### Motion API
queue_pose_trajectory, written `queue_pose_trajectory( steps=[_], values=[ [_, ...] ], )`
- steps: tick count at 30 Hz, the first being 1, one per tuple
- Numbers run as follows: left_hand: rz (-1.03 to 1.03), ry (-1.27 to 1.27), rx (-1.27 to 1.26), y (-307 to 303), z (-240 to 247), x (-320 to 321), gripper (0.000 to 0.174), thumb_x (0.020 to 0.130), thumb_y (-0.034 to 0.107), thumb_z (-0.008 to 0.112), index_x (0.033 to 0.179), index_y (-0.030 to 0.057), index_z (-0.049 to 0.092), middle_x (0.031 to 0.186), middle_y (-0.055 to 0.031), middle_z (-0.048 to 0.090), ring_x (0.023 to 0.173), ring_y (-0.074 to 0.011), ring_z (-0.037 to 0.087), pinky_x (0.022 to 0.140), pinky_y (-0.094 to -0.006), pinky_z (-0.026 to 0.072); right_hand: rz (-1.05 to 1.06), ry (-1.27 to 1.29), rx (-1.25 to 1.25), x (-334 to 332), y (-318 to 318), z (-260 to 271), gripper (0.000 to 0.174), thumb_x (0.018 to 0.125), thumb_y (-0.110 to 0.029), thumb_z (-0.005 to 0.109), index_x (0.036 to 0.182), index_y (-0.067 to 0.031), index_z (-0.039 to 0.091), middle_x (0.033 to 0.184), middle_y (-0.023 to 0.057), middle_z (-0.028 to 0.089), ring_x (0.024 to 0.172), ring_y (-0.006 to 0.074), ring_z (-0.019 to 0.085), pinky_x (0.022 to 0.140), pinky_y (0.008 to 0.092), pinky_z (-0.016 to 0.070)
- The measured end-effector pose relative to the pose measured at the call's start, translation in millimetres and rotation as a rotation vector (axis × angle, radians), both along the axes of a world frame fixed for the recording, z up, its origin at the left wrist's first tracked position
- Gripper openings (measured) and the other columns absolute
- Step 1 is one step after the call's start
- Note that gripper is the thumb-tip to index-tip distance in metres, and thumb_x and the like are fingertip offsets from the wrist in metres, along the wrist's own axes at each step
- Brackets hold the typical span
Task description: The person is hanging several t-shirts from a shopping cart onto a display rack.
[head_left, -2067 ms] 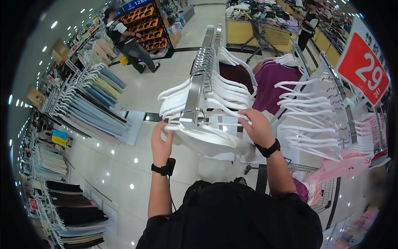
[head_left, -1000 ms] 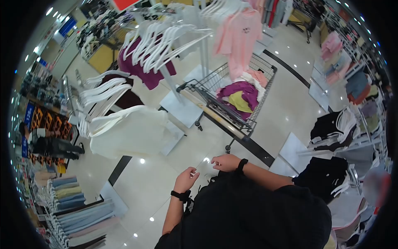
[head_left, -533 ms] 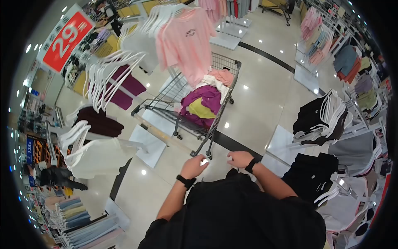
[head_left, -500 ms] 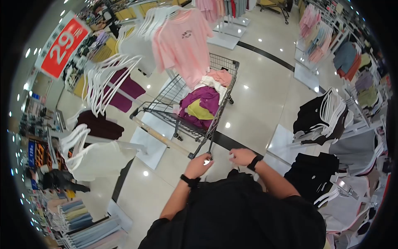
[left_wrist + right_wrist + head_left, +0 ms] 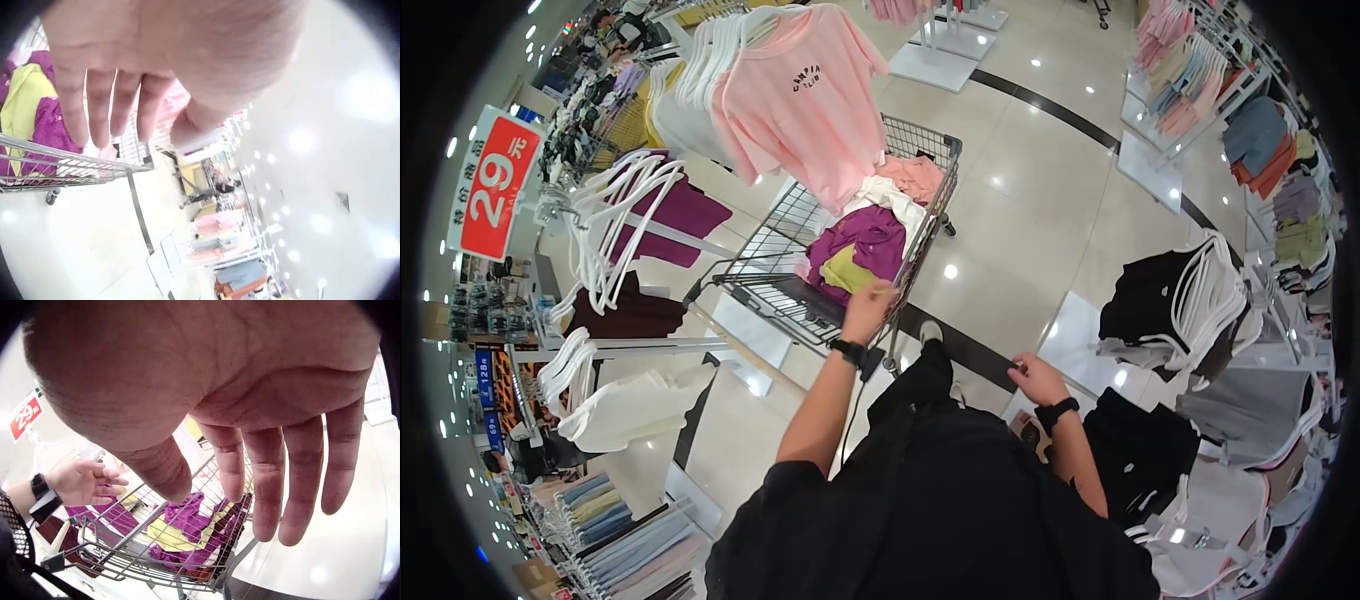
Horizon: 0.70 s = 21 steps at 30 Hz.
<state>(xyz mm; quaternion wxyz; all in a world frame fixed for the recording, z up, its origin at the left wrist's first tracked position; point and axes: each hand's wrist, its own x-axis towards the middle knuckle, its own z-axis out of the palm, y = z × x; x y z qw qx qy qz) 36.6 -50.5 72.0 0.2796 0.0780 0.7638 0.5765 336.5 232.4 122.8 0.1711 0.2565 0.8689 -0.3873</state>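
Note:
In the head view my left hand (image 5: 868,312) is held out over the near side of the shopping cart (image 5: 745,352), close to purple clothing (image 5: 884,240) and a yellow-green piece (image 5: 852,268). Its fingers hang relaxed in the left wrist view, with nothing held; whether they touch the cart is unclear. My right hand (image 5: 1038,380) hovers over the floor right of the cart, empty. The right wrist view shows its fingers loosely extended. White and salmon-pink clothes (image 5: 912,180) lie farther back in the cart.
A pink T-shirt (image 5: 800,100) hangs over the cart's far left part. White hangers (image 5: 615,230) and a red 29 sign (image 5: 492,190) stand left. Black garments (image 5: 1145,445) hang on racks at the right. Tiled floor (image 5: 1000,250) runs beyond the cart.
The view has turned from the hanger rack, where both hands were, to the cart. Since half a second ago, my left hand has reached forward to the cart and my right hand has moved right.

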Motion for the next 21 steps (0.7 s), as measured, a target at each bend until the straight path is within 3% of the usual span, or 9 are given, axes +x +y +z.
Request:
queue_pose_trajectory(
  steps=[5, 7, 9, 12, 16, 17, 19, 20, 21],
  values=[
    [0.693, -0.065, -0.104, -40.9, -157.9, -142.3, 0.044, 0.088, 0.024, 0.076, 0.119, -0.0056, 0.064, 0.101, -0.0133, 0.072, 0.092, -0.0224, 0.067, 0.083, -0.0338, 0.0527, -0.123, -0.158, -0.030, -22.8, 29.8, -0.5, 0.037, 0.095, -0.029, 0.069, 0.123, -0.0045, 0.066, 0.103, 0.0160, 0.074, 0.090, 0.0309, 0.073, 0.081, 0.0403, 0.0567],
    [0.737, 0.099, -0.397, -63.0, -224.5, -178.3, 0.059, 0.082, 0.029, 0.081, 0.124, -0.0065, 0.061, 0.111, -0.0194, 0.070, 0.101, -0.0299, 0.067, 0.093, -0.0379, 0.0516, -0.148, -0.204, -0.007, -46.6, 43.6, 0.6, 0.038, 0.095, -0.029, 0.069, 0.124, -0.0049, 0.065, 0.103, 0.0161, 0.074, 0.091, 0.0305, 0.073, 0.082, 0.0404, 0.0567],
    [0.679, -0.130, -0.398, -72.3, -260.6, -204.8, 0.084, 0.078, 0.037, 0.087, 0.138, -0.0086, 0.052, 0.120, -0.0237, 0.066, 0.106, -0.0343, 0.066, 0.098, -0.0396, 0.0514, -0.178, -0.258, 0.023, -73.5, 55.2, 5.3, 0.039, 0.095, -0.029, 0.069, 0.126, -0.0053, 0.065, 0.103, 0.0161, 0.075, 0.092, 0.0300, 0.073, 0.082, 0.0405, 0.0568],
    [0.794, -0.538, -0.237, -14.0, -163.6, -217.3, 0.101, 0.076, 0.040, 0.089, 0.147, -0.0129, 0.040, 0.133, -0.0300, 0.061, 0.118, -0.0382, 0.064, 0.096, -0.0403, 0.0548, -0.227, -0.204, -0.045, -123.8, 66.7, 22.7, 0.037, 0.097, -0.028, 0.068, 0.126, -0.0050, 0.065, 0.102, 0.0145, 0.075, 0.092, 0.0281, 0.073, 0.081, 0.0403, 0.0565],
    [0.650, -0.433, -0.551, -13.8, -278.7, -237.2, 0.111, 0.072, 0.051, 0.087, 0.150, -0.0112, 0.039, 0.147, -0.0332, 0.052, 0.135, -0.0432, 0.053, 0.111, -0.0432, 0.0462, -0.247, -0.167, -0.028, -177.4, 82.2, 24.8, 0.036, 0.097, -0.027, 0.068, 0.125, -0.0049, 0.065, 0.100, 0.0130, 0.074, 0.089, 0.0264, 0.071, 0.081, 0.0373, 0.0561],
    [0.656, -0.445, -0.550, -11.6, -280.8, -239.4, 0.111, 0.072, 0.051, 0.087, 0.150, -0.0112, 0.039, 0.147, -0.0332, 0.052, 0.135, -0.0432, 0.053, 0.111, -0.0432, 0.0462, -0.237, -0.175, -0.023, -189.7, 84.4, 25.9, 0.036, 0.097, -0.027, 0.068, 0.125, -0.0049, 0.065, 0.100, 0.0130, 0.074, 0.089, 0.0264, 0.071, 0.081, 0.0373, 0.0561],
    [0.569, -0.091, -0.740, -1.4, -269.0, -238.9, 0.104, 0.075, 0.051, 0.084, 0.146, -0.0136, 0.043, 0.129, -0.0321, 0.064, 0.089, -0.0420, 0.072, 0.082, -0.0461, 0.0574, -0.142, -0.208, -0.007, -216.7, 89.0, 27.8, 0.035, 0.097, -0.029, 0.067, 0.124, -0.0078, 0.065, 0.099, 0.0125, 0.075, 0.086, 0.0297, 0.072, 0.079, 0.0403, 0.0559],
    [0.545, -0.134, -0.734, -5.3, -256.7, -240.5, 0.099, 0.077, 0.056, 0.080, 0.144, -0.0101, 0.049, 0.135, -0.0310, 0.062, 0.111, -0.0449, 0.066, 0.100, -0.0454, 0.0497, -0.122, -0.219, 0.001, -229.7, 89.8, 30.2, 0.034, 0.097, -0.028, 0.067, 0.124, -0.0076, 0.065, 0.099, 0.0125, 0.075, 0.086, 0.0297, 0.072, 0.079, 0.0406, 0.0558],
    [0.562, -0.153, -0.739, -14.5, -244.8, -245.5, 0.099, 0.077, 0.056, 0.080, 0.144, -0.0101, 0.049, 0.135, -0.0310, 0.062, 0.111, -0.0449, 0.066, 0.100, -0.0454, 0.0497, -0.100, -0.232, 0.002, -239.7, 92.2, 28.8, 0.034, 0.097, -0.028, 0.067, 0.124, -0.0076, 0.065, 0.099, 0.0125, 0.075, 0.086, 0.0297, 0.072, 0.079, 0.0406, 0.0558]
  ],
)
